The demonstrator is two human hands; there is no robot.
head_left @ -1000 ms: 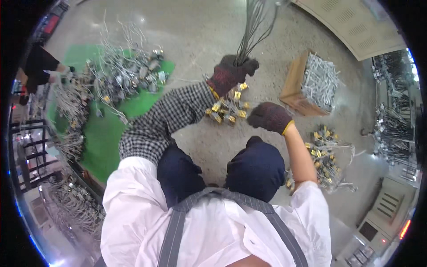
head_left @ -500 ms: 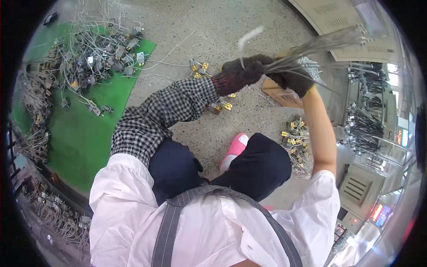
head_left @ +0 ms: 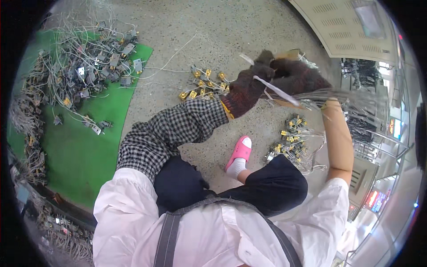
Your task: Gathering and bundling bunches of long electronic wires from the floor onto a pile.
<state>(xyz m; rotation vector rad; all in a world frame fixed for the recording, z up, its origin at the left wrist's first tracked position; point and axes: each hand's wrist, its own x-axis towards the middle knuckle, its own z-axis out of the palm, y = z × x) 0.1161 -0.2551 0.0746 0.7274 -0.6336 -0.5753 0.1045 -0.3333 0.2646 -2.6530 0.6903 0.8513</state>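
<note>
Both my hands wear dark brown knitted gloves and meet in front of me, right of centre. My left hand is closed at the near end of a bundle of thin grey wires, which fans out to the right, blurred, across my right forearm. A white strip sticks out from the left hand over the bundle. My right hand lies just above the wires, its fingers curled toward the left fingertips; what they pinch is hidden. Below the hands, part of a cardboard box shows.
Small parts with brass-coloured ends lie on the speckled floor by my left wrist. Another wired cluster lies near my right knee. A green mat at left bears a large heap of wired parts. A beige metal cabinet stands far right.
The wire bundle has swung down and to the right, from pointing up-right to lying across my right forearm. My hands have shifted slightly right, and the white strip now lies over the wires.
</note>
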